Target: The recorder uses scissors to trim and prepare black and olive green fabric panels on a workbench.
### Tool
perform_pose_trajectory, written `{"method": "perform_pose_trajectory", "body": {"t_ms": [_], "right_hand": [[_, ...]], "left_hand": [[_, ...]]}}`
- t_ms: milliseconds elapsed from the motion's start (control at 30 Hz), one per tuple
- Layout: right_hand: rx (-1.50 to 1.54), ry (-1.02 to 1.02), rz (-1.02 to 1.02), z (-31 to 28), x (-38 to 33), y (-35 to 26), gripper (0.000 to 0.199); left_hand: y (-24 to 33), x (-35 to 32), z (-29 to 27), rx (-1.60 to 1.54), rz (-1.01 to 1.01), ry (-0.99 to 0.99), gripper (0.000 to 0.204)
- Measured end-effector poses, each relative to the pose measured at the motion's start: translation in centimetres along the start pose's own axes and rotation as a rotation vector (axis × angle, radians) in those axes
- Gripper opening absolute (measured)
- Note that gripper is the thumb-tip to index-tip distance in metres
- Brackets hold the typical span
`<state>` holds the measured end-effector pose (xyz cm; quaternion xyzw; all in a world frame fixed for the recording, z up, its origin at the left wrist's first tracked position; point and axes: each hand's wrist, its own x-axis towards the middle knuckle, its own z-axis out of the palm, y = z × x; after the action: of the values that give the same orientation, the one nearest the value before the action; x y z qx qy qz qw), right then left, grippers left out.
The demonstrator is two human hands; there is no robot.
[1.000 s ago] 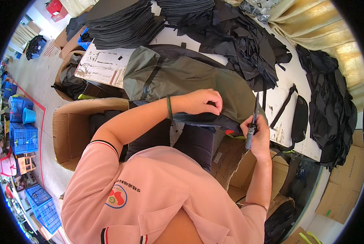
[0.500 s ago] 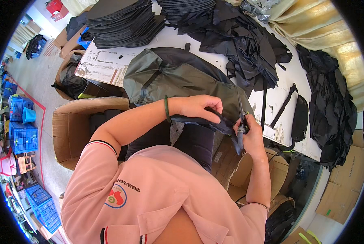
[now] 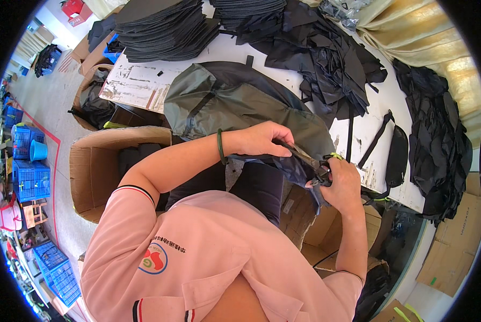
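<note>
Left hand (image 3: 262, 140) pinches the dark fabric edge of the grey-green bag (image 3: 235, 104) at the near edge of the worktop (image 3: 138, 86), pulling it taut so the right hand (image 3: 341, 183), grip closed round small scissors (image 3: 311, 162), can get at it

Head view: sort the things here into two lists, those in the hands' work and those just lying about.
In hand: left hand, right hand, snips, grey-green bag.

Lying about: stacked black panels, black fabric heap, black straps, open carton, blue crates.
</note>
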<state>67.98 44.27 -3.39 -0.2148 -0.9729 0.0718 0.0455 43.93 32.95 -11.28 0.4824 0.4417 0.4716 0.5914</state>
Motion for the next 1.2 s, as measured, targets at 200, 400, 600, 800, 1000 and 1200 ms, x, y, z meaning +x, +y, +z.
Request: {"method": "perform_pose_trajectory", "body": {"t_ms": [200,400,600,800,1000,1200], "right_hand": [[0.002,-0.063,0.037,-0.3,-0.2,-0.7,0.055],[0.016,-0.058,0.04,0.1,-0.5,-0.1,0.045],[0.047,-0.058,0.089,0.8,-1.0,1.2,0.036],[0.295,0.107,0.329,1.6,-1.1,3.5,0.039],[0.417,0.265,0.451,2.7,-0.6,7.1,0.028],[0.44,0.36,0.519,6.1,2.1,10.7,0.023]], "left_hand": [[0.0,-0.3,0.3,-0.008,-0.002,0.004,0.016],[0.0,-0.1,0.2,-0.014,-0.029,-0.003,0.015],[0.5,-0.4,0.0,0.028,0.019,0.015,0.016],[5.7,-6.8,-5.5,0.344,0.134,0.049,0.016],[18.8,-26.8,-17.6,0.688,-0.162,0.736,0.008],[27.7,-44.7,-33.5,1.508,-0.147,1.263,0.014]]}}
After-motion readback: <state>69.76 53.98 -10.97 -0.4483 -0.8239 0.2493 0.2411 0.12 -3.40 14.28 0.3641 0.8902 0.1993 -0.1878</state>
